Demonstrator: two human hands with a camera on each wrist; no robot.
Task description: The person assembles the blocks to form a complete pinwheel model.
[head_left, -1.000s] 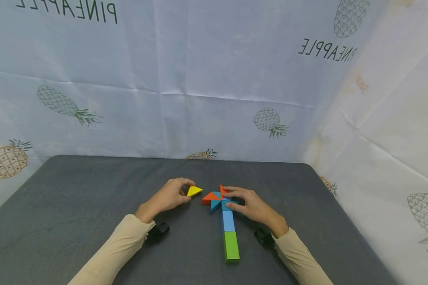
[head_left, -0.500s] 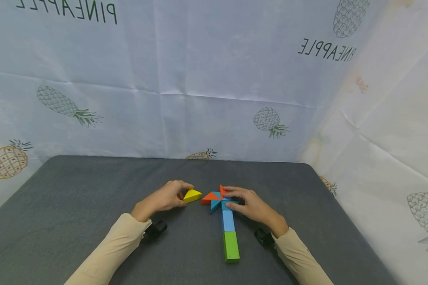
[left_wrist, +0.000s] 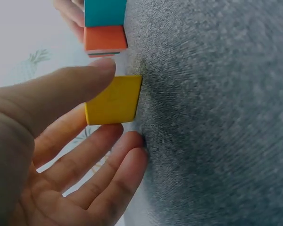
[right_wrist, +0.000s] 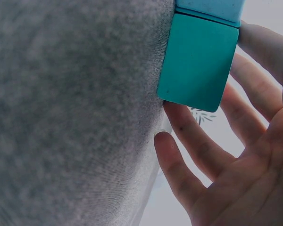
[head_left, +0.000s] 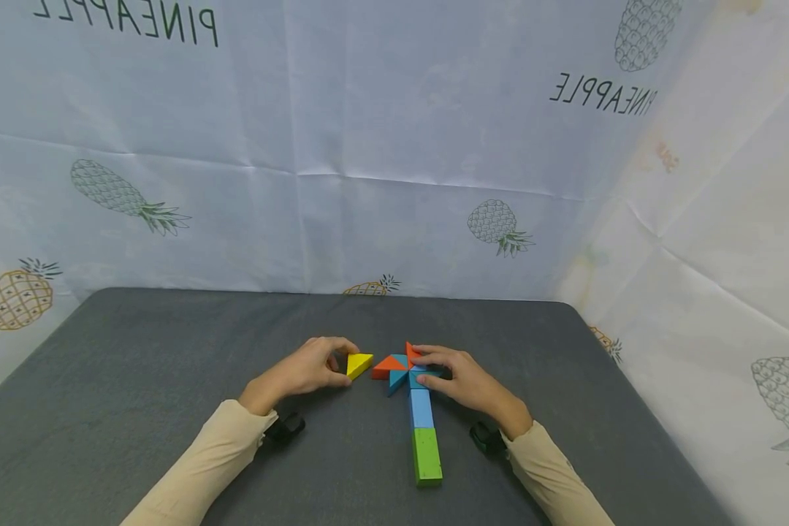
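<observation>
My left hand (head_left: 300,371) pinches a yellow triangular block (head_left: 359,366) between thumb and fingers, just left of a pinwheel of orange and blue blocks. In the left wrist view the yellow block (left_wrist: 114,101) sits close to the cloth, apart from the orange block (left_wrist: 105,37). My right hand (head_left: 470,380) holds the pinwheel's right side. Its thumb is at a blue triangular block (head_left: 424,376), its fingertips at an upright orange triangle (head_left: 410,353). Another orange triangle (head_left: 387,367) points into the centre. The right wrist view shows a teal block face (right_wrist: 198,61) beside the fingers.
A light blue rectangular block (head_left: 421,408) and a green one (head_left: 427,456) run in line from the pinwheel toward me. Dark grey cloth covers the table (head_left: 171,351). Behind it hangs a pineapple-print curtain (head_left: 381,131).
My left hand has shifted slightly toward me and turned the yellow block, whose flat edge now lies along the far side. The right hand and the pinwheel blocks stay in place.
</observation>
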